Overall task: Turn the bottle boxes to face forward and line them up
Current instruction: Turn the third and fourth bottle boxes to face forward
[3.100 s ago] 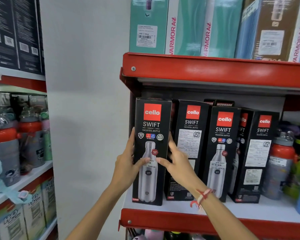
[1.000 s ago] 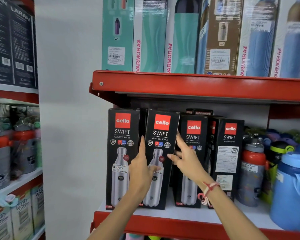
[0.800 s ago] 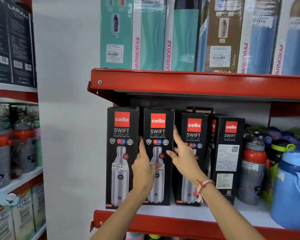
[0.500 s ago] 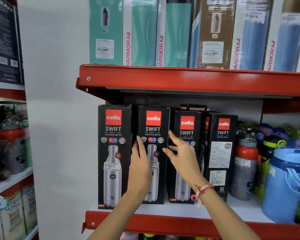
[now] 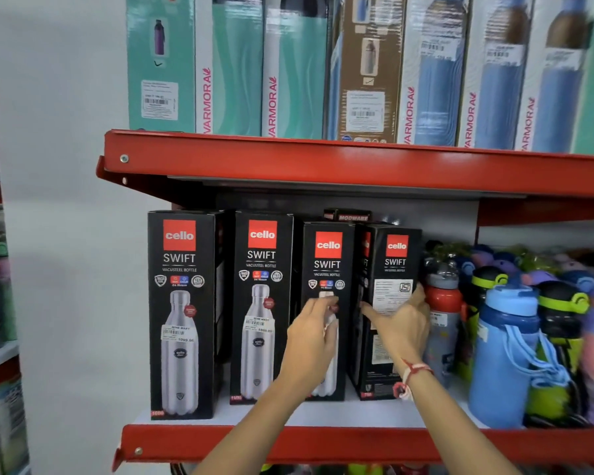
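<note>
Where the red front lip of the shelf [image 5: 323, 443] runs nearest the camera, two forearms reach up over it. The left hand [image 5: 311, 337] rests on the face of the third Cello Swift box [image 5: 326, 262], fingers [image 5: 318, 303] loosely curled and spread on its front; whether they grip it cannot be told. The right hand [image 5: 402, 323], a red thread [image 5: 414, 370] at its wrist, is clasped around the fourth Cello Swift box [image 5: 391, 262], thumb on its left edge, fingers round its right edge; this box stands angled, its label side outward. Left of them, the first box [image 5: 180, 313] and second box [image 5: 261, 303] face forward. Loose bottles [image 5: 501, 354] crowd the right. Above, Varmora boxes [image 5: 288, 63] fill the upper shelf [image 5: 323, 162].
</note>
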Available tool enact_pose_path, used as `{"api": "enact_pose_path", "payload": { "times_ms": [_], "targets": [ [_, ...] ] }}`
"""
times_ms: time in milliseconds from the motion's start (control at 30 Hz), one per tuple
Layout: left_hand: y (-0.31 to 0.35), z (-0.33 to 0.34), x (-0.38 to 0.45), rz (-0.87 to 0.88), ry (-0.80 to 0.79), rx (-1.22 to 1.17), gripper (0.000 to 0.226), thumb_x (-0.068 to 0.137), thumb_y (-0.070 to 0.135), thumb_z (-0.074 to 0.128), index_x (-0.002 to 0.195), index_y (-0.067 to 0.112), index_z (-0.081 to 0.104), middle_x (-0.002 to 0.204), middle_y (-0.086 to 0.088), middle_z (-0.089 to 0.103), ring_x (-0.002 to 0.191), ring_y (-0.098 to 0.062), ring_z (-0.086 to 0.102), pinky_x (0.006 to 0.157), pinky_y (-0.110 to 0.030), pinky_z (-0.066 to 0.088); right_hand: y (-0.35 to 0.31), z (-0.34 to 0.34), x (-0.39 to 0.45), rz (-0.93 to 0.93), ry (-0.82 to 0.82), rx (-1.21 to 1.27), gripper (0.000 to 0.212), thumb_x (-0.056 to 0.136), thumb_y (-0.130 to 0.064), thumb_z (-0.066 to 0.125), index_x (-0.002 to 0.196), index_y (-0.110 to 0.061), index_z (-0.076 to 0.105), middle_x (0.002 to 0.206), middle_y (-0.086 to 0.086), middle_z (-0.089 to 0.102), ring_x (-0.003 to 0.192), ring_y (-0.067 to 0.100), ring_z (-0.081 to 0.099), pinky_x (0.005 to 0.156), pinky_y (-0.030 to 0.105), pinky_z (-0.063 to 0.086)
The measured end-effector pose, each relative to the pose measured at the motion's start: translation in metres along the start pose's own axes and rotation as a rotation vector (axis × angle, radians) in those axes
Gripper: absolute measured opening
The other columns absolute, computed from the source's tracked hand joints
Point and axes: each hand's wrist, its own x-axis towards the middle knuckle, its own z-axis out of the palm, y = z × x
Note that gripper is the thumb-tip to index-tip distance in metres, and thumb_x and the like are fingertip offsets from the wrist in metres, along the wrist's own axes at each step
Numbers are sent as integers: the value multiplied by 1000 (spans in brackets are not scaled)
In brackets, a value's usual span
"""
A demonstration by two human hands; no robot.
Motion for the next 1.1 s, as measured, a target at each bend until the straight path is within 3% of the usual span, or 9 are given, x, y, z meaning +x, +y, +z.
{"api": "enact_pose_path", "payload": {
  "times_ms": [133,233,433,567,667,767,833,900,1100],
  "targets": [
    [10,11,6,-63,-39,-53,37,93,10,55,130,14,52,128,-3,60,113,-12,59,96,-32,51,10,-18,11,-35,-66,99,100,40,-61,79,127,-21,49,110,8,68,103,30,64,88,44,53],
    [20,18,10,-61,-48,-57,45,91,15,61,134,15,49,131,-2,59,119,-14,56,99,-39,49,9,-47,15,-99,-124,190,91,49,-48,89,128,-25,50,113,-4,67,106,19,61,95,39,49],
    [44,29,12,-155,-228,-152,94,79,30,76,150,18,16,143,-3,49,132,-20,45,104,-29,38,14,-96,32,-132,-441,463,101,39,-45,94,131,-31,54,119,-1,69,107,17,66,89,43,54],
    [51,41,13,-163,-246,-243,107,75,22,79,152,27,4,131,3,60,107,-9,56,83,-19,40,20,-101,42,-88,-712,583,91,51,-32,91,134,-34,52,123,1,69,119,27,61,89,49,54],
    [53,54,11,-212,-182,-176,111,76,18,79,151,30,-2,110,-10,70,74,-14,56,70,-22,43,22,-92,50,37,-845,656,63,83,-15,59,139,-40,43,130,1,63,121,30,55,73,50,56],
    [46,75,12,-279,-131,-140,118,75,19,80,148,38,-11,96,-15,72,77,-23,65,81,-37,53,21,-78,58,125,-865,706,44,90,-39,50,134,-40,50,131,1,64,121,27,57,83,60,52],
    [39,86,16,-317,-98,-112,120,74,20,81,145,42,-14,98,-13,72,87,-27,69,86,-44,54,23,-65,63,191,-851,715,60,78,-69,54,131,-40,55,130,-2,65,121,25,59,92,64,45],
    [35,94,19,-364,-82,-83,118,76,18,79,146,40,-13,102,-13,70,92,-29,67,88,-45,52,27,-52,67,222,-835,701,77,67,-82,55,133,-42,52,131,-4,65,121,24,59,97,65,42],
    [27,101,18,-392,-80,2,101,86,1,62,149,33,-11,102,-19,67,73,-20,59,85,-46,53,37,-34,64,167,-731,696,68,75,-71,51,139,-52,37,134,-13,58,127,19,51,101,67,36]
  ]
}}
